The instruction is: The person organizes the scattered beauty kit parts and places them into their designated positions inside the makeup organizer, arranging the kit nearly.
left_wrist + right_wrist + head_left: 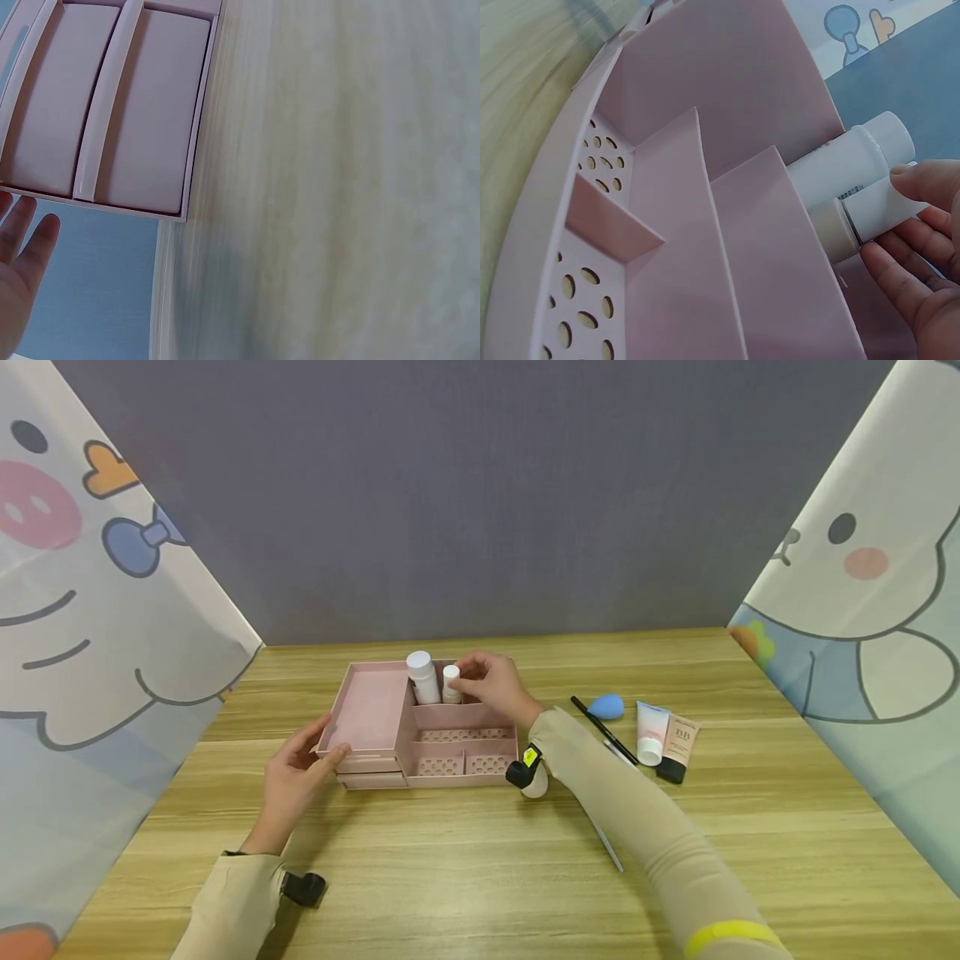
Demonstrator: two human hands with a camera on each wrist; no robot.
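A pink desktop organizer (375, 706) stands on the table, with a flat-topped drawer section on its left and open compartments on its right. My right hand (495, 683) pinches the white cap of a small beige bottle (835, 229), whose lower end is down in the back compartment. Beside it in that compartment stands a larger white bottle (423, 678). My left hand (291, 781) rests at the organizer's front left corner, thumb at the front and fingers along the side. In the left wrist view, its fingers (37, 251) look fairly straight by the drawers (150, 112).
Right of the organizer lie a blue makeup sponge (606, 707), a black pen-like stick (600, 727), a white tube (651, 731) and a beige BB tube (679, 743). A thin flat item (606, 843) and a pale rounded object (535, 785) are partly hidden by the right arm.
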